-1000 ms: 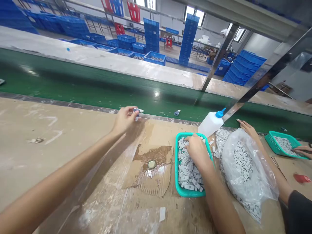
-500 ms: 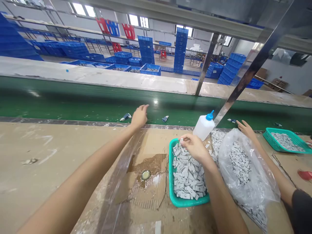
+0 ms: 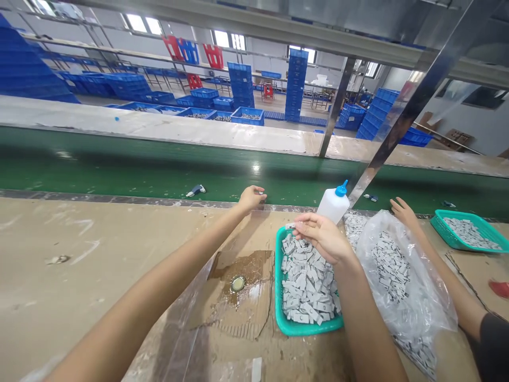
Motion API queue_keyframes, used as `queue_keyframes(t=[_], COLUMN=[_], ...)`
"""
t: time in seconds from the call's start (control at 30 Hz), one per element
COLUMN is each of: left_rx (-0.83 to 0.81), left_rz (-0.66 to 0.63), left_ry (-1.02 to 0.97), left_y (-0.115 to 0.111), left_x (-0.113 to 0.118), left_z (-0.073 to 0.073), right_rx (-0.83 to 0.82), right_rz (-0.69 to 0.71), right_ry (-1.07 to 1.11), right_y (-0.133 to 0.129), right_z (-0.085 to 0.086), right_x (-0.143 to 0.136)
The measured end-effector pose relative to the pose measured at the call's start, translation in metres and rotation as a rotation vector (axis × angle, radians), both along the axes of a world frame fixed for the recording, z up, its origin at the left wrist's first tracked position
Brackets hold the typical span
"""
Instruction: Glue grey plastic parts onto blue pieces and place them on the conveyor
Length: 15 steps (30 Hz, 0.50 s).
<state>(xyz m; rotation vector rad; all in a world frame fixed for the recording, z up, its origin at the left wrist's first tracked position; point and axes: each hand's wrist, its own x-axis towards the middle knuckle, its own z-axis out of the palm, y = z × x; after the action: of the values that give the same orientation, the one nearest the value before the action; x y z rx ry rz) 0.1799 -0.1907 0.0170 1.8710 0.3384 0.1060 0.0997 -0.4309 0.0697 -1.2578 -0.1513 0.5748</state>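
My left hand [image 3: 252, 198] is at the near edge of the green conveyor belt [image 3: 159, 175], fingers curled round a small blue-and-white part [image 3: 261, 194], mostly hidden by them. Over the far end of a green basket [image 3: 279, 286], my right hand [image 3: 320, 233] pinches a small light-grey plastic piece [image 3: 290, 226] between thumb and fingers. Many similar grey pieces [image 3: 306, 286] fill the basket beneath it. Another blue-and-white part [image 3: 196, 190] lies on the belt to the left of my left hand.
A white bottle with a blue nozzle [image 3: 333, 206] stands behind the basket. Right of it lies a clear bag of grey pieces [image 3: 397, 265]. A co-worker's hand [image 3: 403, 210] reaches to the belt near another part [image 3: 371, 197]. Wet glue surrounds a round cap [image 3: 238, 284] on the cardboard.
My left hand has moved right and closed round the part on the belt. My right hand has lifted a grey piece slightly from the heap. The belt's parts have shifted left.
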Motion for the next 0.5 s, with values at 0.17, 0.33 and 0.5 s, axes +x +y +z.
queue_keyframes(t=[0.17, 0.33, 0.5], left_rx=[-0.606, -1.097, -1.135], left_rz=[-0.023, 0.045, 0.197], left_ry=[0.045, 0.145, 0.174], left_y=[0.016, 0.037, 0.050], left_x=[-0.072, -0.150, -0.188], left_z=[0.022, 0.011, -0.004], right_rx=[-0.030, -0.203, -0.163], right_rz=[0.112, 0.298, 0.410], right_ry=[0.044, -0.051, -0.025], right_y=[0.018, 0.038, 0.055], right_z=[-0.005, -0.010, -0.017], right_x=[-0.014, -0.038, -0.054])
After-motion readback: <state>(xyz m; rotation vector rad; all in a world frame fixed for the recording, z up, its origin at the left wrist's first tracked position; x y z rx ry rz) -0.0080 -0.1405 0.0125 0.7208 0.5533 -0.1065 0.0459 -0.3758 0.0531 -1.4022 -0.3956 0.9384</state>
